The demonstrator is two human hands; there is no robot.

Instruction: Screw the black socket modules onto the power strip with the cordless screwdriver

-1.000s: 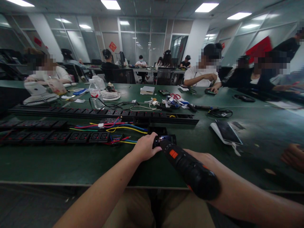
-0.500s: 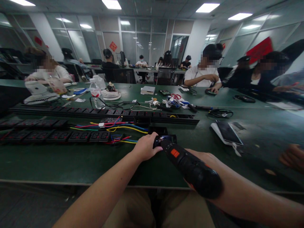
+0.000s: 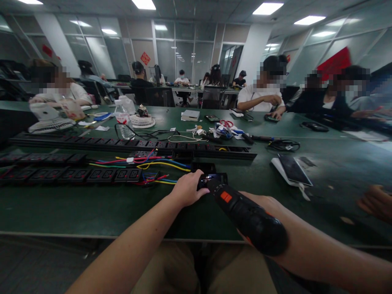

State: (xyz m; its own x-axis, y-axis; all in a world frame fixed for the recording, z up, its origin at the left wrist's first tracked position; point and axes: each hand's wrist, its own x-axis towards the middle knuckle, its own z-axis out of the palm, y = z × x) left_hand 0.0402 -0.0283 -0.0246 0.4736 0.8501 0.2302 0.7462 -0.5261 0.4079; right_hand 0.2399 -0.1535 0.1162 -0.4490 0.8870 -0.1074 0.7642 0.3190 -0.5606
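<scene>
My right hand (image 3: 261, 202) is wrapped round a black cordless screwdriver (image 3: 245, 216) with an orange switch. The tool's nose points away from me, down at a small black housing (image 3: 222, 178) on the table. My left hand (image 3: 187, 190) pinches that housing at its left side, close to the tool's tip. The bit and the screw spot are hidden behind the tool. Blue and yellow wires (image 3: 167, 181) run left from beside my fingers to a black power strip (image 3: 105, 175). A second black housing (image 3: 204, 167) lies just behind, with coloured wires (image 3: 159, 161) leading to it.
A long black socket strip (image 3: 153, 145) crosses the green table (image 3: 153, 220) farther back. Beyond it stand a water bottle (image 3: 124, 120) and a white fan part (image 3: 142, 120). A tablet (image 3: 294, 168) lies at right, near another person's hand (image 3: 375, 202). Several people sit around.
Both hands, the screwdriver and the housing stay in nearly the same place. The view has shifted very slightly.
</scene>
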